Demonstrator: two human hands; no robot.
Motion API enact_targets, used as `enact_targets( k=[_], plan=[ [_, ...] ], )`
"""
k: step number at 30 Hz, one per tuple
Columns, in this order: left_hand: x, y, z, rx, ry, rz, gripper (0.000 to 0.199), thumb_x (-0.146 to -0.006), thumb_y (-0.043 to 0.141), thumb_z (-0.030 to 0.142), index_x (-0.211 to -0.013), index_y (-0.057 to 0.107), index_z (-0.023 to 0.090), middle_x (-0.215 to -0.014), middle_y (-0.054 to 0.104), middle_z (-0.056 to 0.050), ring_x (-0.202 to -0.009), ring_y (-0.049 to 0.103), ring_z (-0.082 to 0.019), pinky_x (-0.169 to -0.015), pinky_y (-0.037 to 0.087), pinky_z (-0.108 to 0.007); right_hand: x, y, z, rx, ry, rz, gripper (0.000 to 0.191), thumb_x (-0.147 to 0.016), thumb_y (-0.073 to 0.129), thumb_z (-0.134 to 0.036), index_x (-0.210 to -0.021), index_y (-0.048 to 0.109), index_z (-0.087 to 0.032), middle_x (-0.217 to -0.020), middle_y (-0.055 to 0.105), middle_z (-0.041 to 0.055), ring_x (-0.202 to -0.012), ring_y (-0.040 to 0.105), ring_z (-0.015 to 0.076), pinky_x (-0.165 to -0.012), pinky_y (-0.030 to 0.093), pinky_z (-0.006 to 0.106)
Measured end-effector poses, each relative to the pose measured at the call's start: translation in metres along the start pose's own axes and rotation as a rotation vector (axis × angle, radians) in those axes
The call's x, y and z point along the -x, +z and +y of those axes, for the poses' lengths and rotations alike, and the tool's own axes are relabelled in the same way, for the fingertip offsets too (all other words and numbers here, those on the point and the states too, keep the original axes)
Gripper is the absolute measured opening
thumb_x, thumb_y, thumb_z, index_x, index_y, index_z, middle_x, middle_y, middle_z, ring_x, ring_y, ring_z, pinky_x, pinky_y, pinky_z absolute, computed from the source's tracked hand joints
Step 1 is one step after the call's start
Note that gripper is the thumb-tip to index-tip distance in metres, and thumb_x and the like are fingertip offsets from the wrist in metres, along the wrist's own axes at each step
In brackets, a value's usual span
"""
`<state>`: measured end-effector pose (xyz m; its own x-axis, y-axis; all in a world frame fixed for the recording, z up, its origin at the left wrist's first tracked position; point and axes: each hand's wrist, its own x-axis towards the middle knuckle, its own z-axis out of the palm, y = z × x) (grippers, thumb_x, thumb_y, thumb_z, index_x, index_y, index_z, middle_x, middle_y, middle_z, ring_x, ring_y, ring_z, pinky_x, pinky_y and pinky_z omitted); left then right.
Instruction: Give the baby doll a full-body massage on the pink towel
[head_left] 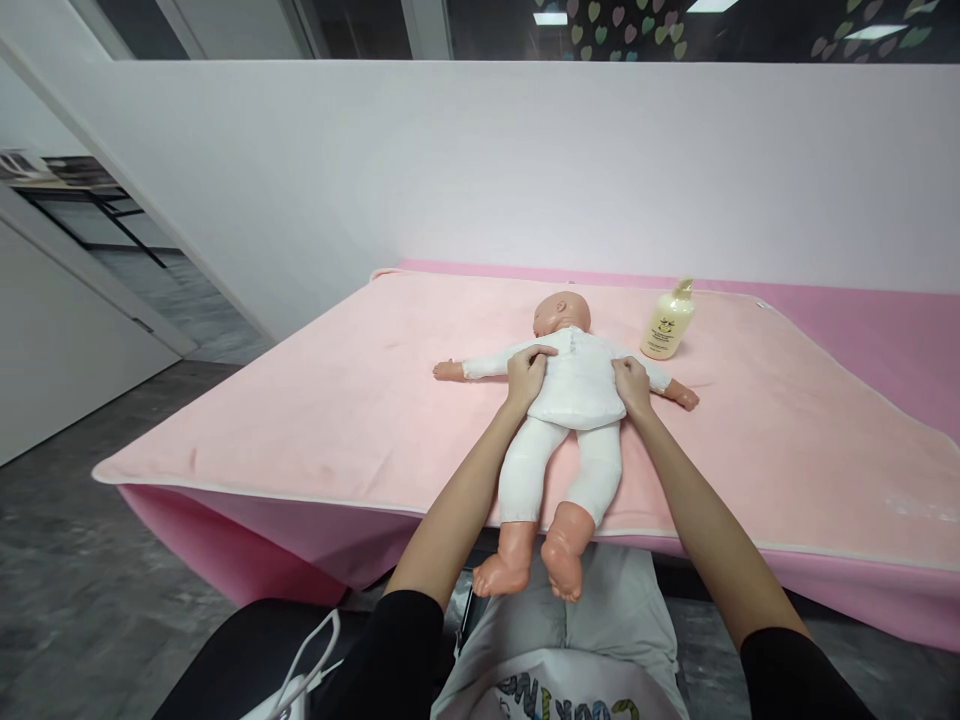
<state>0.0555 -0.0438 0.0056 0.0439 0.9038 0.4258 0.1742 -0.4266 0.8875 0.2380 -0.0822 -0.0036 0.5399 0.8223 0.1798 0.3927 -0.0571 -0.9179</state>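
A baby doll [574, 385] in white clothes lies face down on a pink mat [337, 400], its head away from me and turned to the left. Its arms are spread to both sides, and its bare feet reach past the mat's front edge. My left hand [527, 372] grips the left side of the doll's torso, fingers over its upper back. On the torso's right side, my right hand [631, 383] holds on with its fingertips at the white top. Both thumbs are mostly hidden.
A pale yellow pump bottle [667, 322] stands on the mat beyond the doll's right-hand arm. Behind the table rises a white wall [525, 160]. A black chair [247, 655] with a white cable is at the lower left.
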Motion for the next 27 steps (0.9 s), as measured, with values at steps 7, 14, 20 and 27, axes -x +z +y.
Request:
enact_targets(
  k=[7,14,20,27],
  plan=[
    [0.004,0.007,0.0,0.141,-0.108,0.126,0.026,-0.069,0.041,0.012,-0.064,0.067,0.018,-0.078,0.069,-0.001,-0.08,0.06,-0.016,-0.079,0.044,-0.029,-0.007,0.0,0.003,-0.187,0.08,0.043,0.012,-0.063,0.052,-0.031,-0.059,0.053,-0.019,-0.066,0.056,-0.002,-0.069,0.049,0.015,-0.068,0.037,0.027],
    [0.011,0.018,0.01,0.298,-0.209,0.19,0.023,-0.067,0.043,0.014,-0.059,0.065,0.019,-0.076,0.068,-0.001,-0.084,0.059,-0.017,-0.084,0.043,-0.03,-0.008,-0.009,-0.006,-0.454,0.238,-0.057,0.014,-0.058,0.061,-0.03,-0.063,0.056,-0.018,-0.062,0.058,-0.0024,-0.064,0.051,0.0141,-0.061,0.041,0.026],
    [0.016,0.017,0.025,0.41,-0.241,0.301,0.021,-0.066,0.044,0.014,-0.057,0.063,0.018,-0.073,0.066,-0.001,-0.081,0.058,-0.015,-0.083,0.043,-0.029,-0.007,-0.008,-0.011,-0.543,0.317,-0.131,0.022,-0.053,0.066,-0.026,-0.072,0.056,-0.018,-0.07,0.061,-0.0012,-0.068,0.055,0.0154,-0.06,0.046,0.027],
    [0.018,0.011,0.04,0.403,-0.121,0.207,0.022,-0.066,0.044,0.014,-0.056,0.063,0.019,-0.065,0.063,0.0,-0.071,0.055,-0.013,-0.076,0.043,-0.025,-0.005,-0.002,-0.009,-0.439,0.299,0.01,0.033,-0.053,0.066,-0.018,-0.084,0.054,-0.02,-0.066,0.055,-0.0031,-0.065,0.055,0.0133,-0.059,0.046,0.024]
  ],
)
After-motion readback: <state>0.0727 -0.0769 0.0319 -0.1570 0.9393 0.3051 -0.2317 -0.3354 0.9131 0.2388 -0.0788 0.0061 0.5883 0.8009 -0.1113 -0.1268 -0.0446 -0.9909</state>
